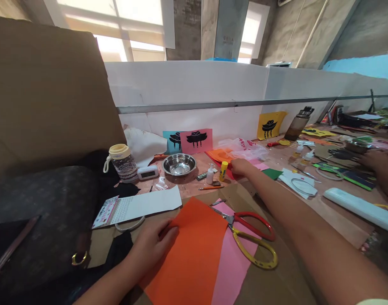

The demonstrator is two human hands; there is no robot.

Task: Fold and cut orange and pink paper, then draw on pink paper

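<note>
An orange sheet of paper lies on brown cardboard in front of me. My left hand pinches its left edge between thumb and fingers. A pink sheet shows from underneath it on the right. Scissors with one red and one yellow handle rest across both sheets. Stretched forward, my right hand is closed at the edge of a pile of coloured paper, its fingertips partly hidden. Just left of that hand stand a yellow glue stick and a small white bottle.
A steel bowl, a bottle with a cream lid and a white clock-like device stand behind. Cards with black cut-outs lean on the partition. A brown bag fills the left. Another person's hand is at far right.
</note>
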